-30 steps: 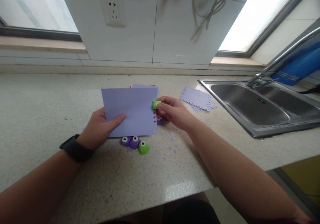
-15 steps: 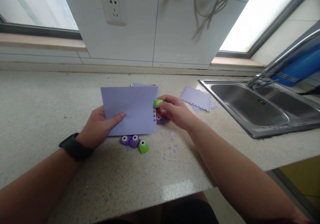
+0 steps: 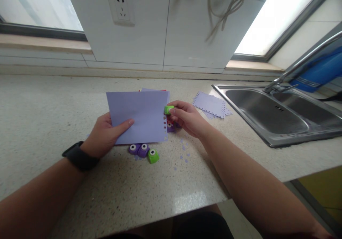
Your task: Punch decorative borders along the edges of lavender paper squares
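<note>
A sheet of lilac paper (image 3: 141,114) is gripped at its left side by my left hand (image 3: 107,132), thumb on top and fingers hidden behind. Small star-shaped holes run up the lower part of its right edge. My right hand (image 3: 187,118) pinches a green craft punch (image 3: 169,109) at that edge, above the holes. Below the sheet, two purple craft punches (image 3: 143,150) and another green punch (image 3: 153,156) rest on the counter. One more purple punch (image 3: 170,127) shows partly under my right hand, beside something red.
Lilac sheets with punched edges (image 3: 210,104) lie in a pile to the right, near the steel sink (image 3: 256,114). Tiny paper cut-outs (image 3: 184,153) are scattered on the speckled counter (image 3: 128,196). More paper (image 3: 153,89) pokes out behind the held sheet.
The held paper has shifted very slightly to the left along with my left hand. My right hand keeps the green punch at the same edge.
</note>
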{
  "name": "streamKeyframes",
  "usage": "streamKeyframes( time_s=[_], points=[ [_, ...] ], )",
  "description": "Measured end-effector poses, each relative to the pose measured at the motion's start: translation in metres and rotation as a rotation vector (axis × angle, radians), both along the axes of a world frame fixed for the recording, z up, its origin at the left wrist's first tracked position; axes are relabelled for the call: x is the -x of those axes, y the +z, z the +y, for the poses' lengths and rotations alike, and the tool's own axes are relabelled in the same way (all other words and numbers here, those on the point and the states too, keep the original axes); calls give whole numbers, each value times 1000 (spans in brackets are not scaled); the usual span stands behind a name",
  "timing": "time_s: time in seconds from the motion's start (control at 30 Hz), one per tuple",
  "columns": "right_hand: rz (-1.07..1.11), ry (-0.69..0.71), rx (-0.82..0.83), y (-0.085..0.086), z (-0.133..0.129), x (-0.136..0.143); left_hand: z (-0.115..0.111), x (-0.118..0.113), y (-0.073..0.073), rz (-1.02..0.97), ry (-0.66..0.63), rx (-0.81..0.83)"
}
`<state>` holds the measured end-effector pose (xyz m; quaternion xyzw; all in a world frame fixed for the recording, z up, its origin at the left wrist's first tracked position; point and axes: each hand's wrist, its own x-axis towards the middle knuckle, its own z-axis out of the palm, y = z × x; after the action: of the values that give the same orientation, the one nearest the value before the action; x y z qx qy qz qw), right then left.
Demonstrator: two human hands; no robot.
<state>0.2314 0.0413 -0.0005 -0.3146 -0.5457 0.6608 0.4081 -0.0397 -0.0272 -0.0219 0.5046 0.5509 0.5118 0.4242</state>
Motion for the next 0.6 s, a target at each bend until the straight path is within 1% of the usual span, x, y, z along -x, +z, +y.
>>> streamKeyframes(
  time_s=[0.6],
  points=[
    [18,25,-24,-4,1,-1,1,0,1,19,-3,8]
  ],
)
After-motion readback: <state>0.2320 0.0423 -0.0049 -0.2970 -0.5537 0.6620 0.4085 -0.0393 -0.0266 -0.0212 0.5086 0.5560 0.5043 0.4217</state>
